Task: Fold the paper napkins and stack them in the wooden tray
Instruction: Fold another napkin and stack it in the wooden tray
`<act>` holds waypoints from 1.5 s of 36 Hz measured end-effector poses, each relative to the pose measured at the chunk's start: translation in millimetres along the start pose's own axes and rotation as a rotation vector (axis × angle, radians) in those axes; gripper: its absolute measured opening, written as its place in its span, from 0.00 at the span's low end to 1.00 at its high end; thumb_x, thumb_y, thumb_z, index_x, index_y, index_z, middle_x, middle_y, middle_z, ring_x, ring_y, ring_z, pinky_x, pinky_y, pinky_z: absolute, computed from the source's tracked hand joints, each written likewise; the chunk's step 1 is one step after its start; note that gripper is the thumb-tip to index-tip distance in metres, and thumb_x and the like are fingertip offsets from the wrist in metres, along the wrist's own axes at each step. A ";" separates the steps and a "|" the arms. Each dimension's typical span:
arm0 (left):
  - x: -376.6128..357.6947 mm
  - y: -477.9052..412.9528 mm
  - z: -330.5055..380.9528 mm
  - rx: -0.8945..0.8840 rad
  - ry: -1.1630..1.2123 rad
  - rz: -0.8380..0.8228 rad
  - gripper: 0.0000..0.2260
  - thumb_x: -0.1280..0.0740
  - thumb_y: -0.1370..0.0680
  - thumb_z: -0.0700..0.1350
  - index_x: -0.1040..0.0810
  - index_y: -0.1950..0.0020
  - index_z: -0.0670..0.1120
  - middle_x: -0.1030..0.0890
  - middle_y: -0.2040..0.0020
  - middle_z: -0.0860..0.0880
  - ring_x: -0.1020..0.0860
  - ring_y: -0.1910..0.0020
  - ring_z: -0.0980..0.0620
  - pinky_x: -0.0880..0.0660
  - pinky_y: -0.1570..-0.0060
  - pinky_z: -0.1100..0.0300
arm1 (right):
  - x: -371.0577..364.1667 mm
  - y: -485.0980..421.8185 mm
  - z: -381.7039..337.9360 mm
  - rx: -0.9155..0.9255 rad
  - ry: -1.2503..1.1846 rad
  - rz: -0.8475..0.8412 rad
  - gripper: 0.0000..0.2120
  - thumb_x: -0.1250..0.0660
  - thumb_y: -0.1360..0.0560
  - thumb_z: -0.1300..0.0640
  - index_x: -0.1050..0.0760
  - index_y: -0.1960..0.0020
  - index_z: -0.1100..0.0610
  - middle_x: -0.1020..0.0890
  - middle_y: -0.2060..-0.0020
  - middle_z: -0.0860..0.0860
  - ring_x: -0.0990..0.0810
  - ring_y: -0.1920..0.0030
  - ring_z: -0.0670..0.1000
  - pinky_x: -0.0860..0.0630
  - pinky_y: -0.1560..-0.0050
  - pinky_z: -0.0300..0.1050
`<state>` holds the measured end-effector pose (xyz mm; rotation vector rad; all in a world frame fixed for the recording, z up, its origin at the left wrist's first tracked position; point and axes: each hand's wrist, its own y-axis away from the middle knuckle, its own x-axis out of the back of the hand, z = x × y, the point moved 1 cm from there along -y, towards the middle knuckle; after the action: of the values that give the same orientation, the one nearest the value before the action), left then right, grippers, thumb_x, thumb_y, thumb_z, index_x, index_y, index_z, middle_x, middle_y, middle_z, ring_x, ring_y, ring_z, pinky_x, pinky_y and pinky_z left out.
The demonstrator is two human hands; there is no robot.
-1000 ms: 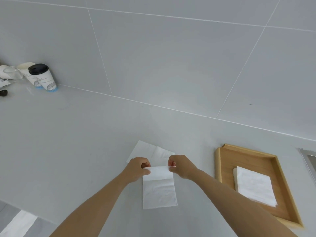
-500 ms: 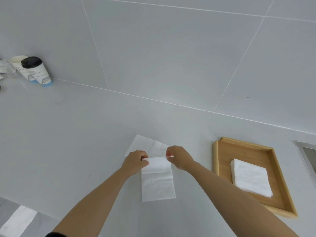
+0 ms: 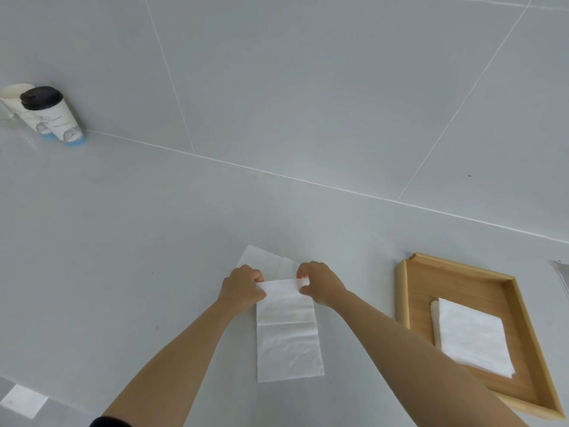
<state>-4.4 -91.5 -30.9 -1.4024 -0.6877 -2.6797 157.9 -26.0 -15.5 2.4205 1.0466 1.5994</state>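
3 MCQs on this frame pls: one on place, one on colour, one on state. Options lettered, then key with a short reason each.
1. Where does the wooden tray sit relative to the napkin being folded?
A. On the person's right
B. On the person's left
C. Under the napkin

2. What colour is the lid on the nearer paper cup?
A. White
B. Black
C. Blue

3. How is the napkin being held?
A. Left hand only
B. Lying untouched
C. Both hands pinch its far edge

Key:
1 A: the tray lies beyond the right forearm, apart from the napkin.
2 B: the lid is black, while the cup behind it is open.
3 C: the left hand and right hand each grip a far corner, lifting that edge over the rest of the sheet.
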 end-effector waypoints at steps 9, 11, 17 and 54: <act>-3.6 -8.6 3.1 0.011 -0.165 -0.107 0.22 0.28 0.32 0.46 0.29 0.40 0.47 0.25 0.41 0.47 0.31 0.39 0.47 0.34 0.41 0.54 | -6.7 -5.4 -3.0 -0.014 0.098 -0.089 0.22 0.30 0.30 0.60 0.33 0.38 0.57 0.27 0.40 0.55 0.32 0.37 0.55 0.32 0.39 0.48; -3.5 -10.6 5.7 0.011 -0.187 -0.131 0.21 0.28 0.31 0.46 0.28 0.41 0.47 0.25 0.42 0.47 0.31 0.39 0.47 0.34 0.41 0.55 | -7.0 -6.2 -3.7 -0.023 0.129 -0.102 0.21 0.30 0.30 0.60 0.32 0.40 0.58 0.26 0.41 0.55 0.32 0.38 0.56 0.32 0.40 0.48; -1.8 -11.4 11.8 0.010 -0.255 -0.188 0.16 0.28 0.31 0.45 0.24 0.44 0.45 0.26 0.46 0.46 0.31 0.39 0.46 0.35 0.40 0.54 | -5.8 -6.1 -4.2 -0.042 0.190 -0.143 0.19 0.30 0.30 0.60 0.28 0.40 0.60 0.25 0.41 0.57 0.32 0.37 0.57 0.31 0.39 0.48; 2.4 82.3 -0.4 -0.108 0.093 -0.457 0.09 0.26 0.32 0.40 0.24 0.60 0.49 0.28 0.65 0.55 0.30 0.66 0.60 0.34 0.64 0.70 | -7.4 89.8 12.5 0.008 -0.027 -0.366 0.14 0.30 0.29 0.53 0.24 0.48 0.59 0.23 0.51 0.51 0.25 0.49 0.52 0.29 0.48 0.43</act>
<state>13.2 -165.5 0.8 -1.2574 -0.9709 -3.1454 211.7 -95.3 8.5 2.0890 1.3943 1.4365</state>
